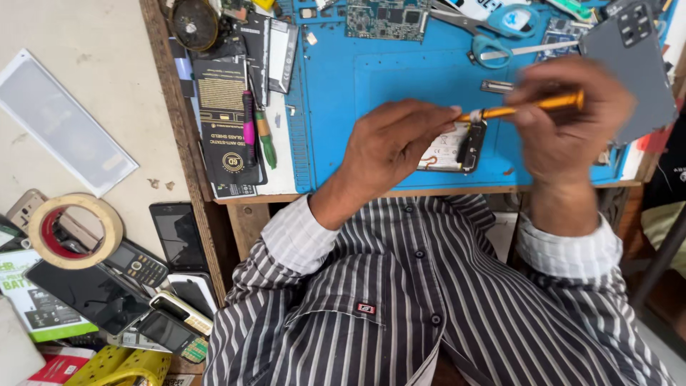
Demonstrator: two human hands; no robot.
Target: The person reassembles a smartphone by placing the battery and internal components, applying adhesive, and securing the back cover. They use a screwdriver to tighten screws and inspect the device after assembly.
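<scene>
Your right hand [568, 118] is clenched around an orange screwdriver [525, 107], held almost level above the blue work mat [371, 107]; the hand is blurred, so the finger placement is hard to make out; your left hand [389, 146] pinches the tool's tip end between its fingertips [451, 118]; just beneath them an opened phone [454, 146] lies on the mat near its front edge; scissors [493, 28] and a circuit board [386, 18] lie well beyond; a grey phone back cover [632, 64] sits at the right.
</scene>
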